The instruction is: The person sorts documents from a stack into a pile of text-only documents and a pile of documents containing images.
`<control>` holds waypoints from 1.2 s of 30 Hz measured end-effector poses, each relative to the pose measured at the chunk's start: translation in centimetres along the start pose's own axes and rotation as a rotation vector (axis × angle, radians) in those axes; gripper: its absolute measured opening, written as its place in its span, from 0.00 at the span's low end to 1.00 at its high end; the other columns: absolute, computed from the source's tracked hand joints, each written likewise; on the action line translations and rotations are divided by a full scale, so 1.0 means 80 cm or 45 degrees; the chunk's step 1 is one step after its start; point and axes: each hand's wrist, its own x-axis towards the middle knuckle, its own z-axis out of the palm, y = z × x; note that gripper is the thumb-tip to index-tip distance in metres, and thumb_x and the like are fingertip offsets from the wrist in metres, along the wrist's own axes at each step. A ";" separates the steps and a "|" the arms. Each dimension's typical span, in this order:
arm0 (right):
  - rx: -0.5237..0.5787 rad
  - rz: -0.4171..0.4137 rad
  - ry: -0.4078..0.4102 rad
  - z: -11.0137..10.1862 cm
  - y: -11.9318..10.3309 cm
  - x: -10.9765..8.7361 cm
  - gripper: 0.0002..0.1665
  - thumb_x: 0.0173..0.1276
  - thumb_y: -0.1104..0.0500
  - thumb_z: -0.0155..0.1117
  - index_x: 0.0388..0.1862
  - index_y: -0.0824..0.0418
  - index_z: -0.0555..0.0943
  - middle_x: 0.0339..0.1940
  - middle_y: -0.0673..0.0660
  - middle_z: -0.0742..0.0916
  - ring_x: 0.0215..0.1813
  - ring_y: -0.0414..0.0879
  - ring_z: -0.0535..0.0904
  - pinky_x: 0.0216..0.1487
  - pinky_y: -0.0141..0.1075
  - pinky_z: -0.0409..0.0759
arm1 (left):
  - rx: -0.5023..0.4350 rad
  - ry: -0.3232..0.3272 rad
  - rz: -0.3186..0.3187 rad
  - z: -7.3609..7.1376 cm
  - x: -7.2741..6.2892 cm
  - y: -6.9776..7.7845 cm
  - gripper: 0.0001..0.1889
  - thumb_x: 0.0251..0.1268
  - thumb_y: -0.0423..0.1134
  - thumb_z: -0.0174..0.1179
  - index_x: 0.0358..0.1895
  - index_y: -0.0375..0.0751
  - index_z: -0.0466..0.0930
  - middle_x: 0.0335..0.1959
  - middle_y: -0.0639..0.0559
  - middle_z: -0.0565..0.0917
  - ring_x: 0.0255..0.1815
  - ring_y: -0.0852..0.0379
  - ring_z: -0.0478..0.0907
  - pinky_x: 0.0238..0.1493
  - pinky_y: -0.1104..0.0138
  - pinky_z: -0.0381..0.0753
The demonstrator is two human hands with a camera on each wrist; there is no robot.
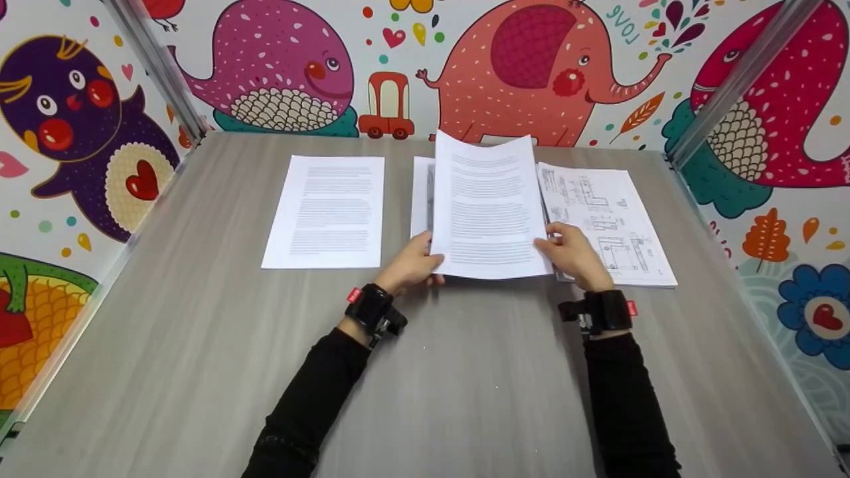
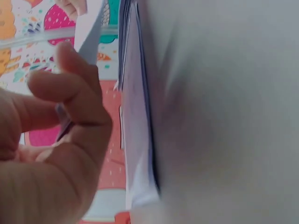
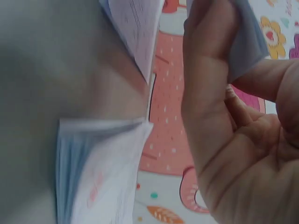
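A printed sheet of paper [image 1: 491, 212], slightly bowed, is held up off the table between both hands. At its lower left corner my left hand [image 1: 413, 263] pinches the edge, thumb on the front. The right hand [image 1: 576, 255] grips the lower right edge in the same way. Behind the raised sheet, other papers [image 1: 420, 199] lie partly hidden on the table. In the right wrist view the sheet's corner [image 3: 247, 44] sits between thumb and fingers. Whether more than one sheet is held, I cannot tell.
To the left lies a sheet of printed text [image 1: 337, 212]. A stack of papers with technical drawings [image 1: 617, 229] lies on the right, close to my right hand. The grey table [image 1: 478, 392] is bordered by walls with cartoon animals [image 1: 518, 79].
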 end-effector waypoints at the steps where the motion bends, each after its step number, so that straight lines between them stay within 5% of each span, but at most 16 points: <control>1: -0.003 -0.020 0.003 0.006 -0.002 0.000 0.17 0.74 0.59 0.56 0.54 0.71 0.74 0.31 0.55 0.83 0.25 0.38 0.76 0.24 0.29 0.75 | -0.006 0.006 -0.007 -0.005 -0.003 -0.002 0.18 0.69 0.25 0.47 0.61 0.31 0.66 0.41 0.36 0.83 0.17 0.60 0.78 0.17 0.72 0.73; 9: 0.091 -0.088 0.012 0.049 -0.015 0.003 0.20 0.75 0.59 0.54 0.60 0.70 0.71 0.43 0.70 0.85 0.32 0.41 0.80 0.29 0.30 0.79 | 0.041 0.009 -0.081 -0.042 -0.017 0.002 0.18 0.70 0.25 0.46 0.61 0.31 0.63 0.35 0.41 0.82 0.20 0.59 0.80 0.21 0.71 0.76; 12: 0.179 -0.079 -0.042 0.059 -0.026 0.000 0.26 0.75 0.60 0.55 0.67 0.69 0.66 0.46 0.72 0.84 0.34 0.44 0.82 0.29 0.39 0.84 | -0.007 0.021 -0.113 -0.056 -0.018 0.004 0.18 0.71 0.25 0.46 0.61 0.30 0.63 0.35 0.40 0.82 0.22 0.58 0.81 0.23 0.71 0.77; 20: 0.271 -0.046 -0.133 0.088 -0.042 -0.001 0.39 0.73 0.60 0.59 0.78 0.61 0.55 0.21 0.51 0.79 0.22 0.42 0.81 0.18 0.31 0.69 | -0.034 0.102 -0.126 -0.090 -0.027 0.008 0.19 0.71 0.24 0.43 0.63 0.31 0.63 0.36 0.42 0.80 0.22 0.59 0.79 0.23 0.72 0.76; 29: 0.304 -0.061 -0.100 0.124 -0.052 -0.005 0.38 0.71 0.64 0.59 0.76 0.64 0.58 0.22 0.51 0.79 0.19 0.40 0.76 0.17 0.30 0.72 | 0.055 0.195 -0.079 -0.126 -0.049 0.012 0.20 0.74 0.27 0.39 0.66 0.33 0.61 0.42 0.39 0.79 0.25 0.58 0.77 0.25 0.74 0.74; 36: 0.262 -0.076 -0.103 0.155 -0.084 0.005 0.38 0.68 0.66 0.58 0.76 0.65 0.59 0.31 0.55 0.79 0.25 0.43 0.79 0.26 0.42 0.83 | 0.127 0.280 -0.118 -0.152 -0.060 0.012 0.18 0.76 0.31 0.37 0.65 0.33 0.62 0.43 0.40 0.78 0.27 0.57 0.76 0.24 0.74 0.69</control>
